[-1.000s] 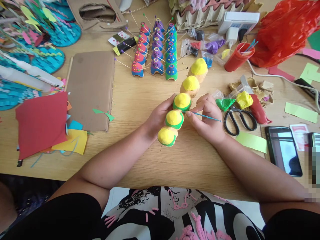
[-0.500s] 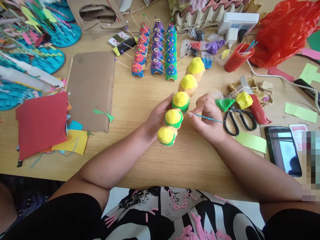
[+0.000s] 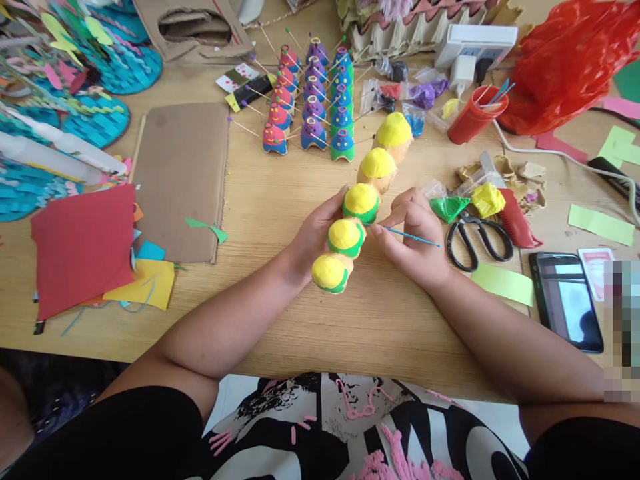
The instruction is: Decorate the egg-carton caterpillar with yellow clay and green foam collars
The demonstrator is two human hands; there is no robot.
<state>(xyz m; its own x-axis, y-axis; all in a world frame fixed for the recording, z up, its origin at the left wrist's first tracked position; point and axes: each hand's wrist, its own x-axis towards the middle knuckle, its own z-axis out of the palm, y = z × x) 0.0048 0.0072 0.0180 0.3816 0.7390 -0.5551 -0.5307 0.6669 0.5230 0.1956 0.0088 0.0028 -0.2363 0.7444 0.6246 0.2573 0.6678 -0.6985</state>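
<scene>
My left hand (image 3: 315,233) grips a strip of several egg-carton cups (image 3: 361,202) from its left side, its fingers partly hidden beneath. Each cup has a yellow cap; the three nearest me also carry green around their sides, and the two farthest show bare tan sides. Pinched in my right hand (image 3: 414,237) is a thin blue stick (image 3: 413,237), whose inner tip touches or nearly touches the strip between the third and fourth cups.
Behind stand three rows of painted cup figures (image 3: 314,100). Black scissors (image 3: 477,240), bags of green and yellow clay (image 3: 489,199), a red cup (image 3: 479,115) and a phone (image 3: 567,300) lie right. Cardboard (image 3: 183,180) and red paper (image 3: 84,247) are left.
The near end of the strip has shifted slightly left. The blue stick's outer end has moved a little left and down with my right hand.
</scene>
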